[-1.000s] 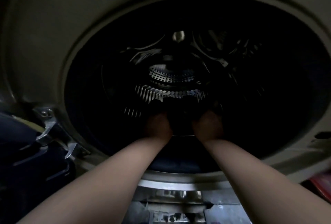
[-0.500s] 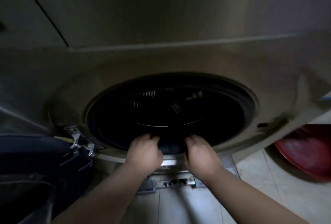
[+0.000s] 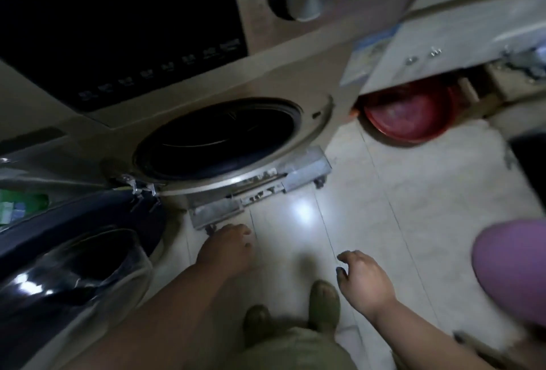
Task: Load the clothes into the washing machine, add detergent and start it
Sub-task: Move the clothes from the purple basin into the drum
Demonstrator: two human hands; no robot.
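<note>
Fingers loosely spread, both hands empty | drum interior dark, contents unreadable

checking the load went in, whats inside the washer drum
Through the open drum opening only darkness and faint curved metal glints show. Any clothes are hidden in shadow, so the load cannot be confirmed.

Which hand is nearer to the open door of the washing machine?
Left. The left hand hangs just right of the open door, both low in the view. The right hand is farther right, over the floor tiles.
</note>
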